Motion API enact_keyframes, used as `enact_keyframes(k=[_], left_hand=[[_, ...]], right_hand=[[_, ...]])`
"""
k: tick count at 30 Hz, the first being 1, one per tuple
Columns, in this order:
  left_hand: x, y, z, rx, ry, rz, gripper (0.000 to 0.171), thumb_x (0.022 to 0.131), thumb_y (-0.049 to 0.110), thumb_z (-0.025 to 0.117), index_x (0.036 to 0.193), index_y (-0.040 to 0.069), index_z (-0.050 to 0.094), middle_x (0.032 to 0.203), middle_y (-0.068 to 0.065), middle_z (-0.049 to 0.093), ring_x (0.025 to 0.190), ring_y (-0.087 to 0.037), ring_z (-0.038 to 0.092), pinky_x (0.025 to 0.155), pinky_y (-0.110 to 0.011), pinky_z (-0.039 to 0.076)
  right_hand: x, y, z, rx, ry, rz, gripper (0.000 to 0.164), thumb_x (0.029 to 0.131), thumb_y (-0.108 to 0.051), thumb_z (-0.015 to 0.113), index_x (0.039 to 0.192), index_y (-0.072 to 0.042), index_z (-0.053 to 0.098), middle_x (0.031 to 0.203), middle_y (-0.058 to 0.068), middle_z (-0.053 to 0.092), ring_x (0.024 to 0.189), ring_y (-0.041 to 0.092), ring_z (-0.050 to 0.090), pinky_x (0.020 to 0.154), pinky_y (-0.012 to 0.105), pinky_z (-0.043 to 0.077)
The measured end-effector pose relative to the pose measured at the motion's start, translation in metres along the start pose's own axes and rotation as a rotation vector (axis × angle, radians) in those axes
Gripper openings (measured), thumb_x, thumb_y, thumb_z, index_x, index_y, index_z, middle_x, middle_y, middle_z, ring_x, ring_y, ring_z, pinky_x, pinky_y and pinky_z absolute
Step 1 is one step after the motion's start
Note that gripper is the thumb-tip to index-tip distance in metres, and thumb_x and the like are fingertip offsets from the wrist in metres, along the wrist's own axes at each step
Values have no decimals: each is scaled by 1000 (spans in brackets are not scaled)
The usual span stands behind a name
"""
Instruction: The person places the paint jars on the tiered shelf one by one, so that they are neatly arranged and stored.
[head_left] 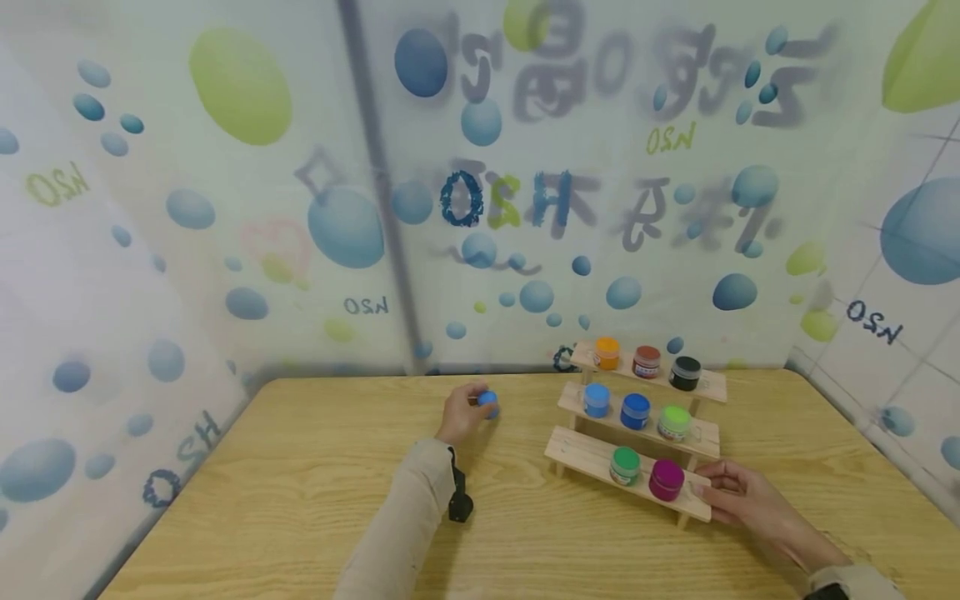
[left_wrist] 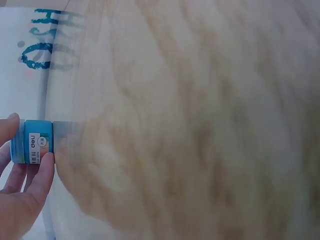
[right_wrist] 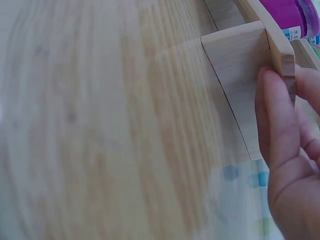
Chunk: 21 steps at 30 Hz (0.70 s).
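Toward the back of the table, my left hand grips a small blue paint jar by its sides. In the left wrist view that jar has a white label and its base sits right at the tabletop. To the right stands a three-step wooden rack. My right hand pinches the right end of its lowest step, thumb above and fingers beneath, as the right wrist view shows. Nearest that hand on the step is a purple jar, with a green jar to its left.
On the middle step stand a light blue jar, a dark blue jar and a lime jar. The top step bears an orange jar, a red-brown jar and a black jar. A patterned curtain borders the wooden table.
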<state>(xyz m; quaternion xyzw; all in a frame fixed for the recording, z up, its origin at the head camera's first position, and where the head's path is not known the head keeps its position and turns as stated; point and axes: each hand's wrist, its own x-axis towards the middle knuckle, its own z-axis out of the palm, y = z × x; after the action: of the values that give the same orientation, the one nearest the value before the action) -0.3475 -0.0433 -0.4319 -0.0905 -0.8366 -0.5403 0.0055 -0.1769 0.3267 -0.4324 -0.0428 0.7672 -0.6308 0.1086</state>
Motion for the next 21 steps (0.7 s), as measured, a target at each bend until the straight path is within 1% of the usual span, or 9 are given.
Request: enact_keyframes(k=[3,6,10,17,21], left_hand=[[-1,-1,-1,16,-21,6,37,79,4,65,113,-6,55,105,-17,56,94,-29,55,74,-33,48],[-2,1,-3,23,-36,12,34,78,4,66,109,-5,57,102,-16,56,91,-28,55,72,-32,48],[-6,4,-6,22,-66,20,30,77,4,67,105,-4,58,99,-15,56,91,-28,55,72,-32,48],[-14,5,-12,12,-158,4,30,78,8,67,105,-2,57,100,-13,55,89,-25,55,65,-31,48],[-19,6,-15,0,-225,5,29,79,8,67,104,-1,56,99,-12,56,86,-23,55,64,-31,49]], right_hand=[[0,0,0,-6,5,8,45,88,-15,55,112,18,38,97,5,57,85,9,58,72,29,50],[0,1,0,2,1,5,43,88,-14,55,111,18,38,96,4,57,85,9,58,72,29,50],[-1,2,0,8,-9,-8,40,89,-12,54,110,19,39,95,3,57,84,9,58,71,28,50],[-1,1,1,12,-5,-4,40,88,-12,54,110,18,40,94,3,57,84,9,58,72,28,50],[0,1,0,21,-5,-9,41,88,-13,55,110,17,40,94,3,57,84,9,58,72,28,50]])
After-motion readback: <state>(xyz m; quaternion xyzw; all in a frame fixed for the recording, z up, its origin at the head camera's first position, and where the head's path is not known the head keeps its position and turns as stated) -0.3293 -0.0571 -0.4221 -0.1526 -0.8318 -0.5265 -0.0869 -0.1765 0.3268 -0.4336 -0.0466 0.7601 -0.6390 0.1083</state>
